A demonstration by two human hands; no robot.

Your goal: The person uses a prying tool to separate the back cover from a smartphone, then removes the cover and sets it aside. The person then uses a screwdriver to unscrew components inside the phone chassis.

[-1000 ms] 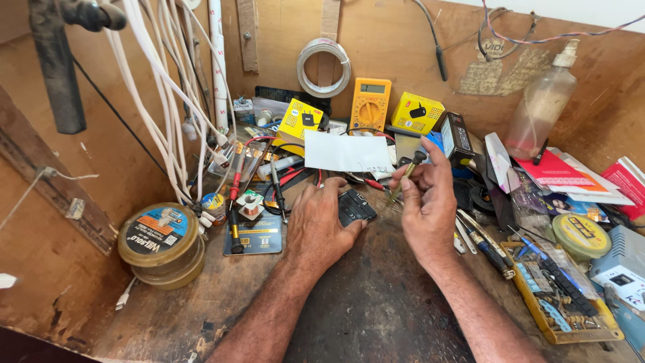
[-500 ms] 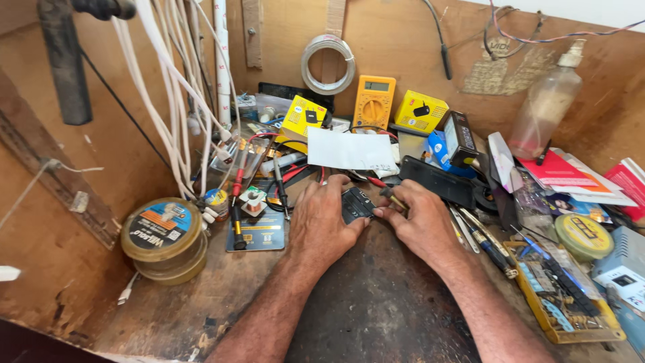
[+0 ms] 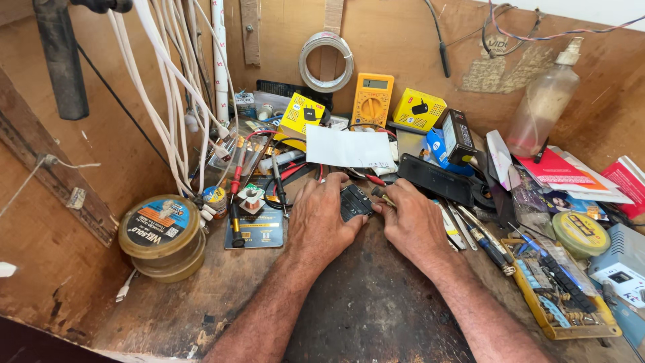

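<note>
A small black electronic part (image 3: 354, 200) lies on the dark mat (image 3: 376, 309) at the middle of the wooden bench. My left hand (image 3: 324, 218) rests palm down beside it, fingers touching its left and top edges. My right hand (image 3: 411, 218) presses in from the right and pinches a thin tool with a red and yellow handle (image 3: 377, 191) whose tip meets the part. Both forearms reach in from the bottom of the head view.
A round adhesive tin (image 3: 161, 235) stands at left. White cables (image 3: 178, 101) hang at the back left. A yellow multimeter (image 3: 373, 99), yellow boxes (image 3: 418, 109), a white paper (image 3: 349, 148), a plastic bottle (image 3: 543, 101) and a yellow parts tray (image 3: 561, 296) crowd around.
My right hand has come down from a raised position and closed in on the black part from the right. My left hand has stayed on the part.
</note>
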